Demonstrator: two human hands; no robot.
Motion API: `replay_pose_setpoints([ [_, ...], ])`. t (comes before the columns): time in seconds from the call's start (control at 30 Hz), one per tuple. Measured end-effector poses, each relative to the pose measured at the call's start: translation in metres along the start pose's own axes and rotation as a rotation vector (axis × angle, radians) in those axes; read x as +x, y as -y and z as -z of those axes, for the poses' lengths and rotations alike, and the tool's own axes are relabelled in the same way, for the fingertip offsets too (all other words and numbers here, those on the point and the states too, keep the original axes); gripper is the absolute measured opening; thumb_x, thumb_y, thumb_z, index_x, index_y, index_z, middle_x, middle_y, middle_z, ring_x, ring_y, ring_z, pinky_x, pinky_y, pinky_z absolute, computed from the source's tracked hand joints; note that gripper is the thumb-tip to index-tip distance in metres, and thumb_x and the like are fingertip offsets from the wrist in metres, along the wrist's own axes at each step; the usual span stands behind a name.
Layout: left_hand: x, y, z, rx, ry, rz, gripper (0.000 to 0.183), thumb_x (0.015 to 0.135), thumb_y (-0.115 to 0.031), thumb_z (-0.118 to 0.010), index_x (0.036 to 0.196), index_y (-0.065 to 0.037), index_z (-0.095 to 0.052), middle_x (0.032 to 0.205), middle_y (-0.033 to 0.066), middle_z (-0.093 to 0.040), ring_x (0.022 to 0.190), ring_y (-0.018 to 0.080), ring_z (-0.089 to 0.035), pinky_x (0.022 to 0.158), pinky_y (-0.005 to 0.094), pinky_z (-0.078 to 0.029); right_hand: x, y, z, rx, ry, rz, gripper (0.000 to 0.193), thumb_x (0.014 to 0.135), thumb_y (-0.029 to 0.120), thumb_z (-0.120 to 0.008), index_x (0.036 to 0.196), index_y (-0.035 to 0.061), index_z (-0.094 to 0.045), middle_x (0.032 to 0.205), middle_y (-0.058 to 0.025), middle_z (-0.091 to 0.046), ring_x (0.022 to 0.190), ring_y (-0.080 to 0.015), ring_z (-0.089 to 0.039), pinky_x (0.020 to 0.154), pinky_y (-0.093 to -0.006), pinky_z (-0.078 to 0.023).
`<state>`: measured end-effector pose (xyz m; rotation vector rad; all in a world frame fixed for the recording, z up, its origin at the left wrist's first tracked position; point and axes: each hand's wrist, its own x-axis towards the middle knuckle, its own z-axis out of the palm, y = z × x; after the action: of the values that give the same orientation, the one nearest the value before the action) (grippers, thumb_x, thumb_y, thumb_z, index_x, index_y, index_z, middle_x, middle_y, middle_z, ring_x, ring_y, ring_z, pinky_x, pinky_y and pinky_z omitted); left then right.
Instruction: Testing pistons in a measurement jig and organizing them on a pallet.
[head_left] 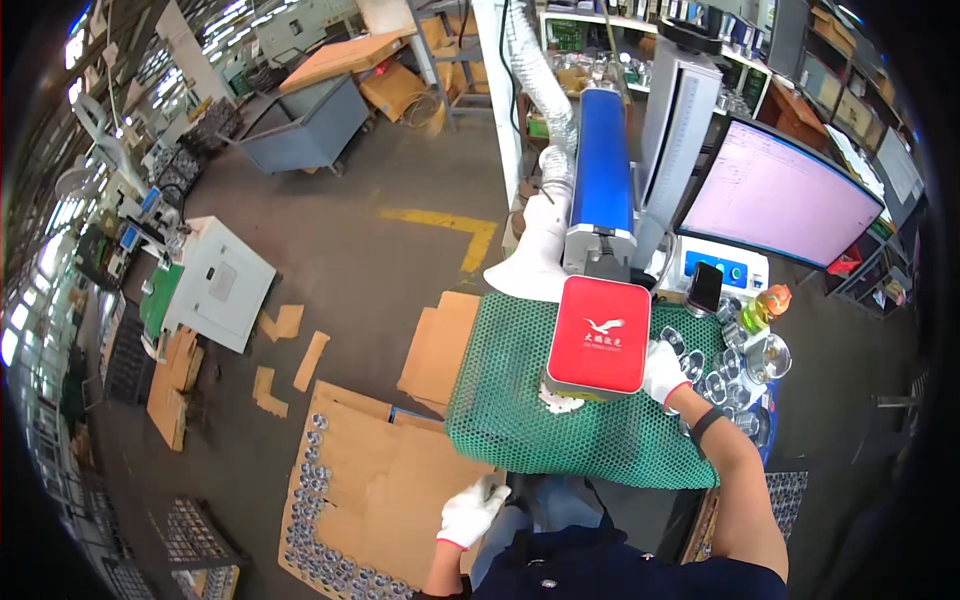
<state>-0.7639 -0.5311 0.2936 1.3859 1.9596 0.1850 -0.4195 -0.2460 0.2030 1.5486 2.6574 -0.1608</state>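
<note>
My left hand [470, 515], in a white glove, hangs low over the near right edge of a cardboard sheet [375, 480]. A gap shows between its thumb and fingers, and no object is visible in it. My right hand [662, 372], also gloved in white, is at the right side of a red box-shaped machine head [600, 335]. Its fingers are partly hidden, so what they hold, if anything, does not show. Several clear round cups [715, 388] stand just right of it. Beneath the head, a white toothed round piece [560, 401] partly shows on green mesh matting [510, 400].
Rows of small shiny round pieces [305, 535] line the cardboard's left and near edges. Behind the head are a blue machine body [603, 160], a white hose nozzle [535, 255] and a monitor [780, 195]. A phone [705, 287] and an orange-capped bottle [766, 308] are at right.
</note>
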Motion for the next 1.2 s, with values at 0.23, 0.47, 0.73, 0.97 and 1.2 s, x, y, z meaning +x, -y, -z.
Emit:
replay_pose_setpoints([
  [0.23,0.011,0.046,-0.017,-0.63,0.173,0.054,0.056,0.095,-0.038,-0.065,0.138,-0.005,-0.053,0.121,0.0175,-0.068,0.109,0.0256,-0.066,0.094,0.0356,-0.051,-0.059,0.067,-0.02,1.142,0.13,-0.41,0.033,0.092,0.03,-0.063,0.105,0.0017,-0.072,0.094,-0.0121,-0.076,0.08,-0.0236,-0.073,0.073,-0.0363,-0.057],
  [0.47,-0.007,0.025,-0.009,-1.018,0.432,-0.014,0.068,0.094,-0.02,-0.069,0.149,0.002,-0.035,0.144,0.0184,-0.05,0.133,0.0263,-0.048,0.112,0.0372,-0.039,-0.082,0.205,0.049,2.433,0.654,-0.437,0.043,0.101,0.036,-0.051,0.125,0.0009,-0.058,0.117,-0.0134,-0.068,0.1,-0.0247,-0.066,0.077,-0.0397,-0.053],
  [0.73,-0.007,0.01,0.001,-1.544,-0.005,-0.158,0.056,0.087,-0.013,-0.072,0.137,-0.006,-0.047,0.123,0.0072,-0.062,0.112,0.0185,-0.062,0.095,0.0319,-0.052,-0.088,0.294,0.099,2.682,0.738,-0.396,0.039,0.099,0.028,-0.058,0.128,0.0019,-0.057,0.128,-0.0132,-0.064,0.116,-0.0287,-0.06,0.105,-0.0452,-0.044],
  [0.97,0.0,0.0,0.066,-0.21,-0.453,-0.378,0.06,0.063,-0.038,-0.091,0.103,-0.002,-0.064,0.091,0.0135,-0.07,0.082,0.0282,-0.07,0.074,0.0366,-0.056,-0.085,0.255,0.124,1.619,0.381,-0.1,0.065,0.087,0.03,-0.075,0.138,-0.0011,-0.049,0.126,-0.0127,-0.062,0.115,-0.02,-0.059,0.099,-0.0338,-0.049],
  [1.2,0.078,-0.061,0.022,0.245,0.656,-0.468,0.076,0.078,-0.072,-0.062,0.118,-0.007,-0.065,0.104,0.0222,-0.069,0.1,0.0353,-0.067,0.088,0.0448,-0.052,-0.135,0.206,0.013,1.956,0.526,-0.618,0.059,0.091,0.032,-0.069,0.137,0.0006,-0.051,0.113,-0.0111,-0.067,0.096,-0.0177,-0.064,0.085,-0.0303,-0.053],
])
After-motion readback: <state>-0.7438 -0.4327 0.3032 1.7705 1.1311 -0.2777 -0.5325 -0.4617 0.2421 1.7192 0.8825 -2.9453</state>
